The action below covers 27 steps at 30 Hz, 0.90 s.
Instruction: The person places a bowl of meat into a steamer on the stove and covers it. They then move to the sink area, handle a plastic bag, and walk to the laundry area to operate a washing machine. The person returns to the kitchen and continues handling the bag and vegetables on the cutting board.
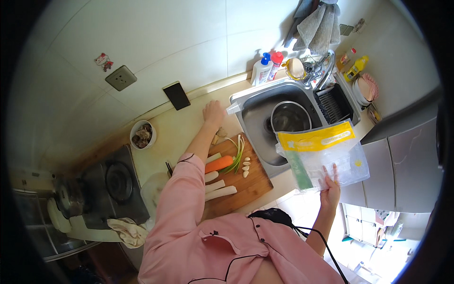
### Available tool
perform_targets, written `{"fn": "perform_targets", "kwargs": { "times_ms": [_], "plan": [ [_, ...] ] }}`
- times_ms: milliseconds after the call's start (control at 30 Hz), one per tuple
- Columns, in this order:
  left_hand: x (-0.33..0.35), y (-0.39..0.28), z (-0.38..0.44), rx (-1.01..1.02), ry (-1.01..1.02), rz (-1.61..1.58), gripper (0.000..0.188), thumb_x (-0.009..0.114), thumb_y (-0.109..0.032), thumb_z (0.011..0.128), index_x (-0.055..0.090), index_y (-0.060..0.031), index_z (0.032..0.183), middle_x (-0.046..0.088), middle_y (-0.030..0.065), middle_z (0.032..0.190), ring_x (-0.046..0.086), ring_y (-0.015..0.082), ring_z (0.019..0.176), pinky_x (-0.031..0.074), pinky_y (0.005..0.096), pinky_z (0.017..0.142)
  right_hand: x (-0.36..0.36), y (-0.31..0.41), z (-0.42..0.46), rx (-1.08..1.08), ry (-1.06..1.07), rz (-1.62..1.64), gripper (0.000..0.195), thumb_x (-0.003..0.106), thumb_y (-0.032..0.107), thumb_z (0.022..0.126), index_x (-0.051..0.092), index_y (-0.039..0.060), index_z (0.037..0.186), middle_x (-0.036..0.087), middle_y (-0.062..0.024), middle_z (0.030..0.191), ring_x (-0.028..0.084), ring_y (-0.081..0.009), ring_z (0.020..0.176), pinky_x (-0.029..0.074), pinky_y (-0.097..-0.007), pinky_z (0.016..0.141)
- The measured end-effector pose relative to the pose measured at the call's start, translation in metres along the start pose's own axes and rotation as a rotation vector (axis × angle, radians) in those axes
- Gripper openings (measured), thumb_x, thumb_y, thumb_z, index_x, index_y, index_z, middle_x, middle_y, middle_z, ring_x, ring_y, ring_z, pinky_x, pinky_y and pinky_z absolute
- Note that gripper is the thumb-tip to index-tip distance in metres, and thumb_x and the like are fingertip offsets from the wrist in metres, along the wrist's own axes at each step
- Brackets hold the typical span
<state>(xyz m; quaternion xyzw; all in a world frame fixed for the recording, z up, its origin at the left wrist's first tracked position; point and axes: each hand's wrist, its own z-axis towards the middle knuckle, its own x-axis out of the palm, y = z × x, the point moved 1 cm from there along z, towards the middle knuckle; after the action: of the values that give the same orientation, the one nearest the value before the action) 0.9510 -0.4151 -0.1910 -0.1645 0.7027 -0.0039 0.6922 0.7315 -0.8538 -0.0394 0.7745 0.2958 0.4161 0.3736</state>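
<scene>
My right hand (331,184) holds a clear plastic bag with a yellow top band (315,136) and a green strip, in front of the sink's near right corner. My left hand (214,112) reaches over the counter beyond the wooden cutting board (248,191), close to a small white piece of plastic (233,108) at the sink's edge; whether it grips anything cannot be told. On the board lie a peeled carrot (219,164), green onions (238,156), several garlic cloves (245,167) and pale peeled vegetable pieces (220,192). Ginger (221,132) lies by the board's far edge.
A metal pot (291,116) stands in the sink (253,110). A white bowl of meat pieces (143,134), a phone (177,96) leaning at the wall and a gas stove (117,195) are to the left. Bottles (261,71) stand behind the sink; a dish rack (333,104) is at its right.
</scene>
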Motion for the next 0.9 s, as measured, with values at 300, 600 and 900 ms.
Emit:
{"fn": "perform_targets", "kwargs": {
  "times_ms": [300, 600, 900],
  "plan": [
    [0.007, 0.013, -0.004, 0.043, -0.007, -0.138, 0.019, 0.071, -0.021, 0.076, 0.064, -0.0051, 0.084, 0.063, 0.0133, 0.094, 0.059, 0.0328, 0.097, 0.049, 0.043, 0.08, 0.02, 0.004, -0.003, 0.006, 0.072, -0.044, 0.059, 0.043, -0.005, 0.09, 0.029, 0.0052, 0.146, 0.046, -0.0266, 0.135, 0.063, -0.0299, 0.101, 0.057, -0.0326, 0.072],
    [-0.142, -0.162, -0.119, 0.603, 0.289, -1.044, 0.027, 0.07, -0.022, 0.083, 0.056, -0.0018, 0.094, 0.067, 0.0146, 0.089, 0.064, 0.0294, 0.078, 0.049, 0.0358, 0.07, 0.033, -0.008, -0.007, 0.042, 0.248, -0.176, 0.059, 0.044, -0.001, 0.092, 0.026, 0.0066, 0.148, 0.049, -0.0229, 0.134, 0.065, -0.034, 0.098, 0.06, -0.0396, 0.071],
    [-0.151, -0.186, -0.18, 0.721, -0.164, -0.654, 0.036, 0.075, -0.023, 0.079, 0.061, -0.0041, 0.106, 0.06, 0.0135, 0.108, 0.053, 0.0305, 0.104, 0.043, 0.0398, 0.09, 0.051, -0.014, -0.015, 0.141, 0.494, -0.101, 0.061, 0.049, 0.0, 0.09, 0.027, 0.0038, 0.147, 0.049, -0.0245, 0.133, 0.066, -0.0312, 0.097, 0.061, -0.0377, 0.067]
  ]
}}
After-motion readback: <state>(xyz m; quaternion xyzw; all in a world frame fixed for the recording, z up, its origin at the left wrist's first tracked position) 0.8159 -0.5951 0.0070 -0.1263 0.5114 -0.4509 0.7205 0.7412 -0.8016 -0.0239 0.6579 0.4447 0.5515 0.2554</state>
